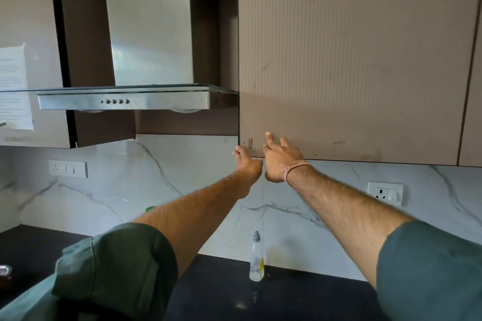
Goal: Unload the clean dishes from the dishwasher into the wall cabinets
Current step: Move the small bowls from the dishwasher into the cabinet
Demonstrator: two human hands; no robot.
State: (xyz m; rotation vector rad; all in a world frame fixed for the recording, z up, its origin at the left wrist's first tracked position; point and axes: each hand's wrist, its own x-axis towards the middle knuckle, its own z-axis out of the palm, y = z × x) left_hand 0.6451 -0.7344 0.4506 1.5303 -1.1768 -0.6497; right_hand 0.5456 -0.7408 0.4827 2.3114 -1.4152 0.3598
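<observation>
Right hand (281, 161) presses straight fingers (269, 137) on the lower left corner of the shut wall cabinet door (352, 60); left hand (247, 167) reaches under it, probably to pull it open, grip hidden. No dishes visible.

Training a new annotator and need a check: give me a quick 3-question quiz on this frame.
1. True or false: the cabinet door stands wide open.
2. What stands on the counter below the arms? A) plate B) clear bottle C) kettle
3. Fill in: the left hand and right hand are at the cabinet door's lower-____ corner.
Key: 1 false; 2 B; 3 left.
</observation>
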